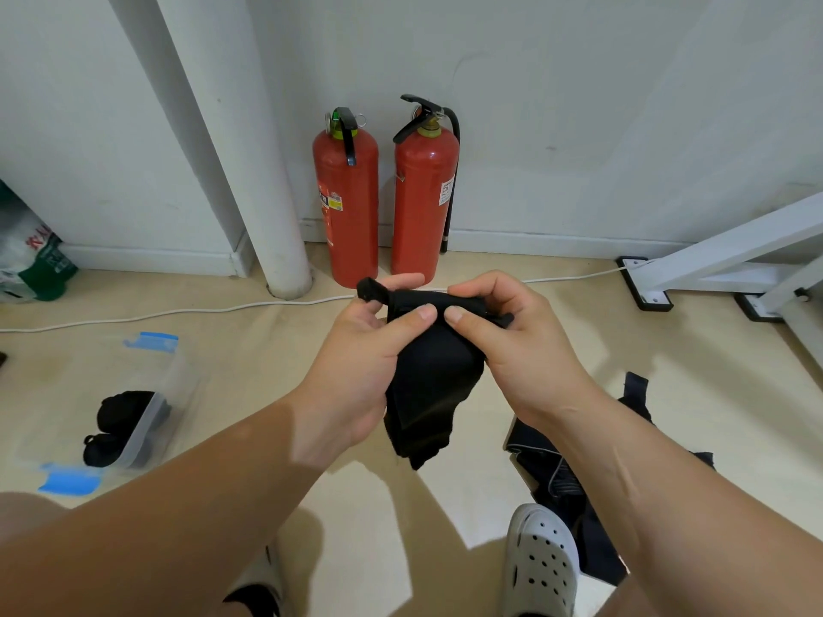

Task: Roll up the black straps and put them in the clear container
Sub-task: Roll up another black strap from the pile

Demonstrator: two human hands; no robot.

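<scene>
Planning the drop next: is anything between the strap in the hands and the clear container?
Nothing visible. The left hand and right hand hold the black strap above the floor. The clear container sits to the left, with rolled straps inside. Whether a lid covers it, I cannot tell.

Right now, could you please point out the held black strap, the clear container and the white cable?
black strap [429,371], head view, on the cloth hanging down.
clear container [147,420], head view, on its translucent edge.
white cable [178,311], head view, on its left-hand stretch.
</scene>
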